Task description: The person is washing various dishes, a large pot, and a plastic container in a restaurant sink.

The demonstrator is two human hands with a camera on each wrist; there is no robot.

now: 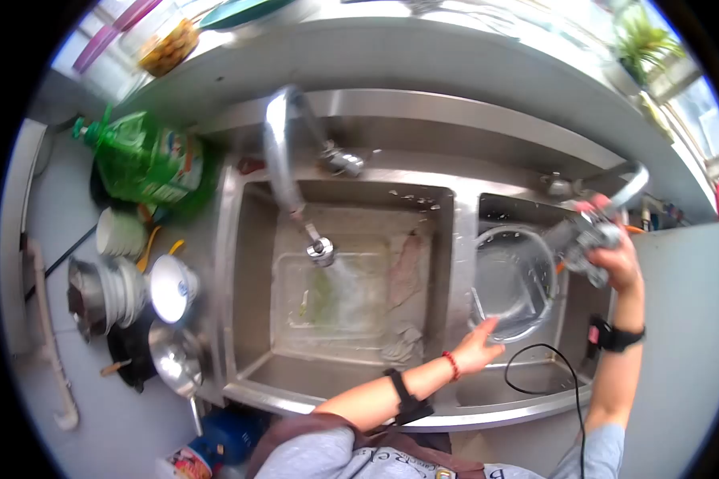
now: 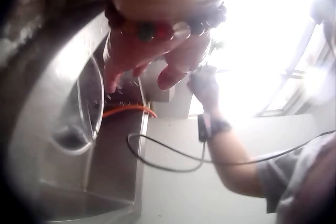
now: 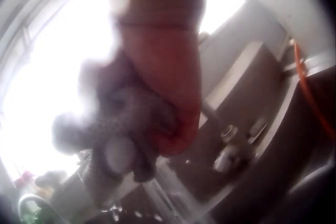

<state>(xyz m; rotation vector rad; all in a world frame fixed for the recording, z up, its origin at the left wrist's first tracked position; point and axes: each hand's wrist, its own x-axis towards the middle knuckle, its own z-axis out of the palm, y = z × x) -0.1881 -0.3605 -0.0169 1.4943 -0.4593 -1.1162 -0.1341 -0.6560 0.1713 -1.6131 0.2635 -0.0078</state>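
In the head view my right hand [image 1: 619, 259] grips a grey, wet, lumpy thing [image 1: 597, 239] under the right tap's curved spout [image 1: 633, 188]. I cannot tell its kind. Water streams down past it in the right wrist view. A clear round bowl [image 1: 513, 275] sits in the right sink basin. My left hand [image 1: 479, 351] is over the basin's near left side, fingers extended, fingertips right at the bowl's near rim. In the left wrist view the left hand [image 2: 152, 58] hangs with fingers apart, nothing between them, above and beside the bowl [image 2: 79, 124].
The left tap [image 1: 278, 144] runs into the left basin, over a clear tray [image 1: 287, 319] and a grey cloth [image 1: 403, 343]. Bowls [image 1: 172, 287], a metal pan [image 1: 176, 359] and a green detergent bottle [image 1: 148, 160] crowd the left counter. A black cable [image 1: 571, 367] loops over the right basin.
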